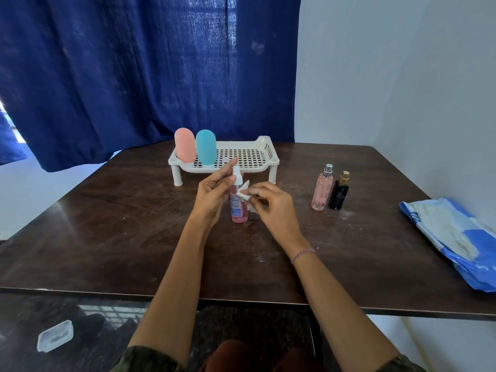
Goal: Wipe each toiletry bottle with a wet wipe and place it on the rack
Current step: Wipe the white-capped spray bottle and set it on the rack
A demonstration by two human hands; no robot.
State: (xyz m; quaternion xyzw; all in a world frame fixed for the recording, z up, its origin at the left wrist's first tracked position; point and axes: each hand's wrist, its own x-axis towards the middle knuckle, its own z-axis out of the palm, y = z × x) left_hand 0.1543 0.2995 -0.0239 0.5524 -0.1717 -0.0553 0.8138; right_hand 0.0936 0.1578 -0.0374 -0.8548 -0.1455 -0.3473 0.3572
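Head view shows the left hand (214, 193) gripping the pink spray bottle (237, 214) upright at the middle of the counter (134, 224), in front of the rack (243, 154), while the right hand (271, 208) pinches a wet wipe (245, 193) against it.

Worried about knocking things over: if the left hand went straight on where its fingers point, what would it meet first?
The left hand would probably meet the rack at its front rim, right of the blue bottle; depth is unclear.
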